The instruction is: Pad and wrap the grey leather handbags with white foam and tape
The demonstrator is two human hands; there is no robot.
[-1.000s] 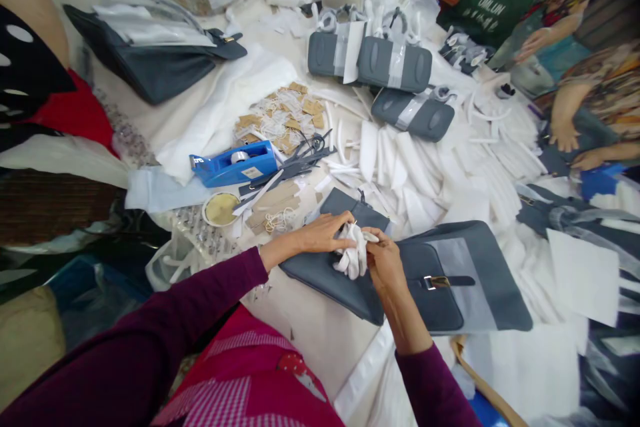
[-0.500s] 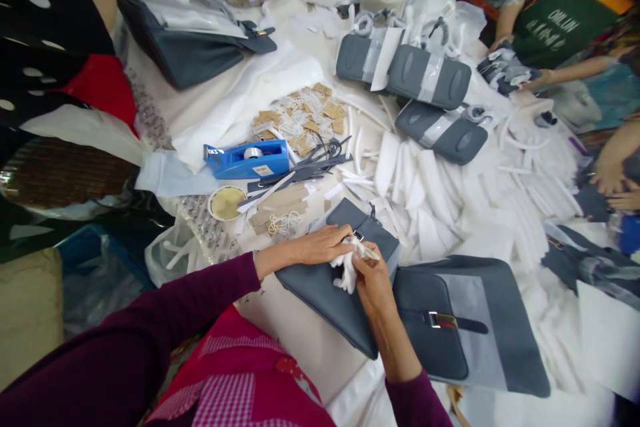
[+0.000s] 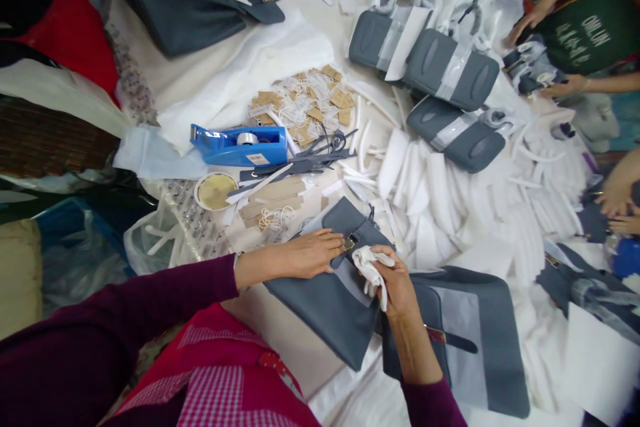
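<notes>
My left hand (image 3: 314,253) lies flat, fingers stretched out, on a dark grey leather bag (image 3: 325,313), its fingertips beside a metal buckle (image 3: 351,241). In my right hand (image 3: 397,283) is a crumpled white cloth (image 3: 371,265), gripped just to the right of that buckle and over the bag. A translucent sheet shows on the bag under the cloth. To the right lies a second dark grey bag (image 3: 500,340) with a strap and buckle, partly covered by my right forearm.
A blue tape dispenser (image 3: 260,147) stands left of a pile of tan tags (image 3: 305,103). Grey straps (image 3: 310,163), a round tin (image 3: 216,191) and white foam strips (image 3: 425,173) surround the bag. Wrapped grey bags (image 3: 453,70) lie farther back. A co-worker's hands (image 3: 563,85) are at right.
My right hand has moved the white cloth off the buckle, slightly right, so the buckle now shows. My left hand has shifted left and flattened. The whole view has also shifted.
</notes>
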